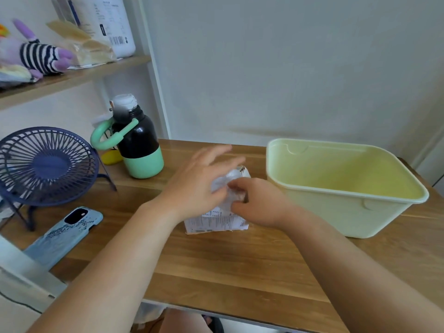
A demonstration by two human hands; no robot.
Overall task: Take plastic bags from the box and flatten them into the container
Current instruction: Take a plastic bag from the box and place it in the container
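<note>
Pinching crinkly translucent plastic bag (pixel 223 182) with right hand (pixel 257 203), covering printed cardboard box (pixel 216 223) with splayed left hand (pixel 199 181), beside smooth pale-yellow container (pixel 336 212).

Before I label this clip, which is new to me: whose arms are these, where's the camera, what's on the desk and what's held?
No machine here: a person works with bare hands, filmed by one camera worn on the head, looking down. The left hand lies over a small printed box, fingers spread. The right hand pinches a crumpled clear plastic bag at the box's top. Right of it stands a pale yellow container, no bags visible inside. Also on the wooden table: a blue fan, a black-and-green bottle, a phone.
</note>
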